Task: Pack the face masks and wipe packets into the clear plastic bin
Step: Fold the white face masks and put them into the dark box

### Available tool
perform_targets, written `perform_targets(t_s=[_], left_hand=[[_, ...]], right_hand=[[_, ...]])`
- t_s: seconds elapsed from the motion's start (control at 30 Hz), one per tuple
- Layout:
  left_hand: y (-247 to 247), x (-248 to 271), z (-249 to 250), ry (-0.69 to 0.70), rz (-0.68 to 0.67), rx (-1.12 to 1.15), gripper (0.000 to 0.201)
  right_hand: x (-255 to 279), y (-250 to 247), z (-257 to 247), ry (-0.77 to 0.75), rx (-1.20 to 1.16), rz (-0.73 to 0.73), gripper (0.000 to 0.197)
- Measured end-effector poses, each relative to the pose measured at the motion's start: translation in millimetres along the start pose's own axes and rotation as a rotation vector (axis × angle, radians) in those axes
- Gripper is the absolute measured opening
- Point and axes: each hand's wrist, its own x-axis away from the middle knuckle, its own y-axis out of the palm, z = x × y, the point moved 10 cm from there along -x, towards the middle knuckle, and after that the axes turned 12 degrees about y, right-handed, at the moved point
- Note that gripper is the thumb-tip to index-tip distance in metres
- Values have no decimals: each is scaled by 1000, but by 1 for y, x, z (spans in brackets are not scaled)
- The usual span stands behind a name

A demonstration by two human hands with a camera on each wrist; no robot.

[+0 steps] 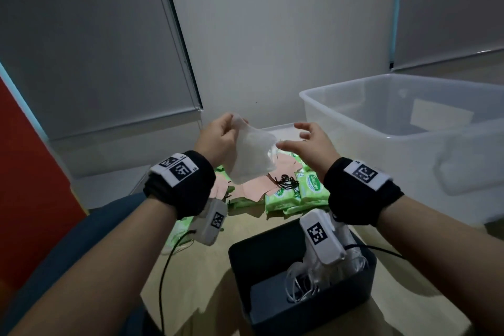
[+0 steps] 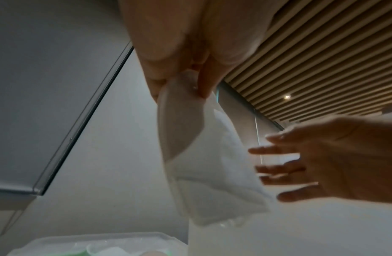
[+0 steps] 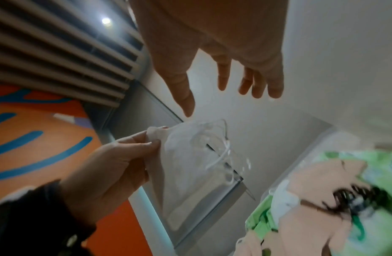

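- Grey blinds (image 1: 90,35) and a pale wall (image 1: 272,35) close the background; an orange panel (image 1: 24,158) stands at the left edge, and the wrist views show a slatted ceiling (image 2: 322,60).
- Table (image 1: 207,267): light wood, bearing everything below.
- Left hand (image 1: 218,135): raised above the table, thumb and fingers pinched on the top corner of a white mask (image 1: 252,155).
- Mask: in a clear sleeve, hanging down from that pinch, between the two hands; its ear loops show in the right wrist view.
- Right hand (image 1: 308,142): fingers spread and nearly straight, holding nothing; the thumb tip lies just beside the mask's right edge, contact cannot be told.
- Wipe packets (image 1: 297,194): green, heaped on the table under the hands.
- Pink masks (image 1: 253,188): lying among the packets, one with black loops (image 1: 286,182).
- Bin (image 1: 409,139): clear plastic, to the right of the heap and well apart from the held mask; a pale flat thing lies inside, too dim to name.
- Black box (image 1: 300,303): nearest the person, holding white masks with loops.
- Wristbands (image 1: 182,185): black, with printed markers, one on each wrist.
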Motion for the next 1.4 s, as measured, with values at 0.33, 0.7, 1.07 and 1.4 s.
perform_targets(t_s=[0.33,0.7,1.07,1.4], left_hand=[[21,10,41,176,-208,146,56],[34,17,11,-78,-420,61,15],[-12,18,-29,-146,-9,427,16],[2,35,-37,-198,-359,456,17]], right_hand=[[24,67,-41,-177,647,-384,13],[27,61,-33,-149,488,-371,50],[46,46,5,40,186,-612,9],[76,51,54,-35,931,-702,24]])
